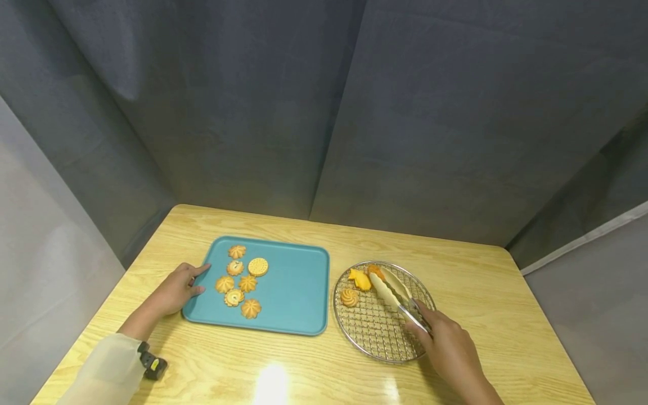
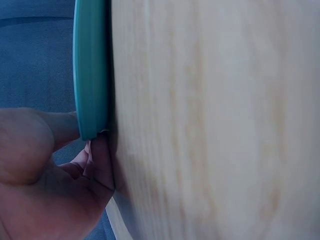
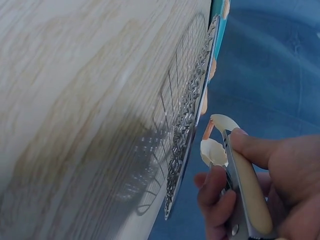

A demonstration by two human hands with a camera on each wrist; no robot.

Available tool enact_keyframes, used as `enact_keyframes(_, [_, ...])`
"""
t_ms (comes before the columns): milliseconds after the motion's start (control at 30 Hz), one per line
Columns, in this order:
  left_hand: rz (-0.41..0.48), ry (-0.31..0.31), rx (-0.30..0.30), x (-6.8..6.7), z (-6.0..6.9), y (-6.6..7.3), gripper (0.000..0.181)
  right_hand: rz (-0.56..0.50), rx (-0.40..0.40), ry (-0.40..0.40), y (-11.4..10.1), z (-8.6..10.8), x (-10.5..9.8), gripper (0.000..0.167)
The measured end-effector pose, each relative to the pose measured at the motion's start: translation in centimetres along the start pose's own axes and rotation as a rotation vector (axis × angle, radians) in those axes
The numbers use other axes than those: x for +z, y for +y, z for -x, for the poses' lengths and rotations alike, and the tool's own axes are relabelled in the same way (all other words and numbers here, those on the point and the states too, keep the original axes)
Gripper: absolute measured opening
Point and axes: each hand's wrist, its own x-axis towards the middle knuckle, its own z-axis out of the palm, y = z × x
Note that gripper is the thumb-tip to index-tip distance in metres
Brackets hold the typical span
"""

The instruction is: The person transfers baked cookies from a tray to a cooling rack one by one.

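Note:
My left hand [image 1: 174, 288] grips the left edge of a teal tray [image 1: 298, 281]; in the left wrist view the thumb and fingers of that hand [image 2: 55, 175] pinch the tray's end [image 2: 91, 70]. Several cookies [image 1: 248, 283] lie on the tray's left half. My right hand [image 1: 450, 346] holds metal tongs [image 1: 385, 289] with cream tips over a round wire rack [image 1: 379, 340]. An orange-brown piece [image 1: 376, 270] is at the tips; the right wrist view shows it [image 3: 208, 129] between them. A yellow fish-shaped piece [image 1: 360, 279] and a swirl cookie [image 1: 349, 297] lie on the rack.
The tray and rack stand side by side on a light wooden table [image 1: 228, 360], with a narrow gap between them. Grey curtains [image 1: 253, 112] hang behind the table, and pale panels [image 1: 45, 225] stand at the sides.

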Motion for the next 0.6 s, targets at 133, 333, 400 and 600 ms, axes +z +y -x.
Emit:
enact_keyframes(133, [0.001, -0.002, -0.002, -0.01, 0.02, 0.05, 0.059, -0.001, 0.009, -0.02, 0.23, 0.02, 0.0, 0.058])
enact_keyframes(333, [-0.001, -0.001, 0.0, -0.05, 0.01, 0.08, 0.059, 0.004, 0.027, -0.055, 0.51, 0.01, 0.02, 0.059])
enact_keyframes(400, [-0.003, -0.001, 0.001, -0.05, -0.01, 0.06, 0.059, 0.007, 0.038, -0.076, 0.56, -0.04, 0.07, 0.059])
enact_keyframes(600, [-0.004, 0.0, 0.001, 0.05, -0.03, -0.09, 0.059, 0.012, 0.074, -0.125, 0.7, -0.09, 0.23, 0.062])
